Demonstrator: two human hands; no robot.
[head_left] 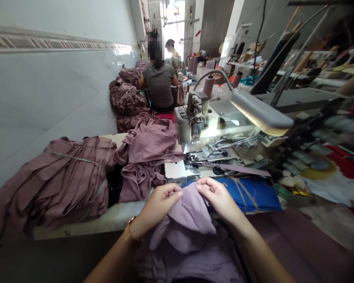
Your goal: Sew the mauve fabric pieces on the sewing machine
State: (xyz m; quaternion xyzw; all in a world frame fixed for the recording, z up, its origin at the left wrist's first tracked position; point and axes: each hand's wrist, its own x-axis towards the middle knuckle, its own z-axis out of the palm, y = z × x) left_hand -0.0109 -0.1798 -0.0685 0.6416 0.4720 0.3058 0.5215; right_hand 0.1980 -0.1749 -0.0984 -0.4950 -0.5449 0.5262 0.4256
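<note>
Mauve cloth (191, 214): long axis runs downward, by front edge of sewing table (118, 220); left hand (162, 202), right hand (214, 193) pinch its top.

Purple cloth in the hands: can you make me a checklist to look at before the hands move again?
1. Left hand pinching the purple cloth: ok.
2. Right hand pinching it too: ok.
3. Both hands away from the sewing machine's needle area: ok, they are in front of it.
4. Lamp lit: ok.
5. Cloth smooth and flat: not ok, it hangs in folds.
6. Machine stopped: cannot tell.
</note>
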